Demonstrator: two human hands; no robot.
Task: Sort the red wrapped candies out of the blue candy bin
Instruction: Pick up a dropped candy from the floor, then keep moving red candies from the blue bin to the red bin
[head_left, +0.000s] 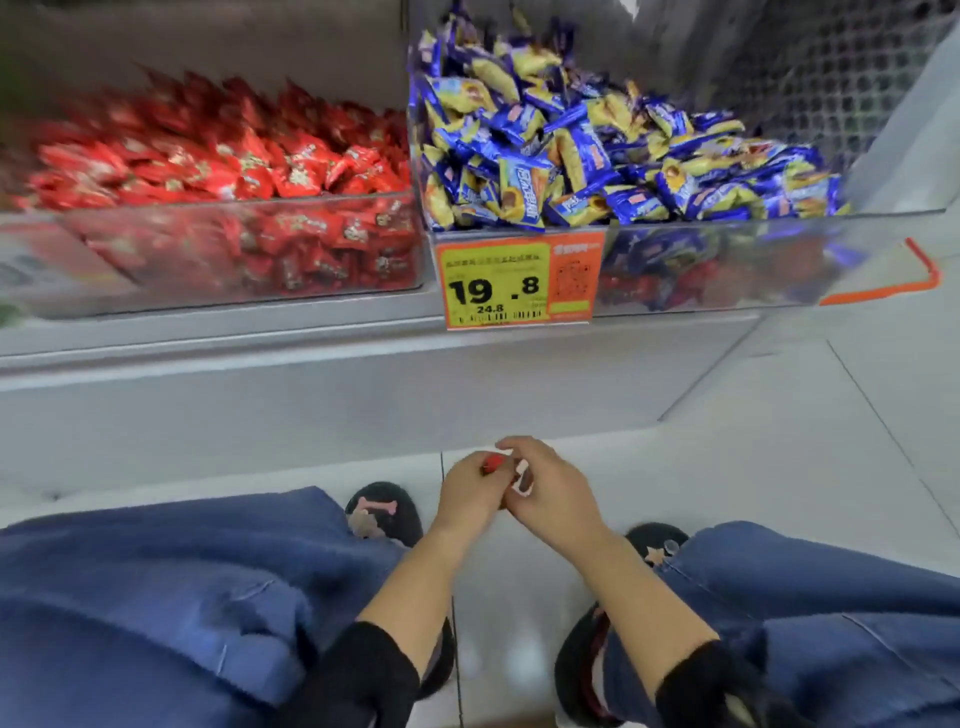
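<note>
Candies (597, 150) fill clear bins above tiled floor (779, 415).

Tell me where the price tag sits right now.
In the head view, the price tag hangs at centre on the front of the blue candy bin, at its left corner, right beside the red candy bin.

Head view, down over hands (511, 486)
</note>
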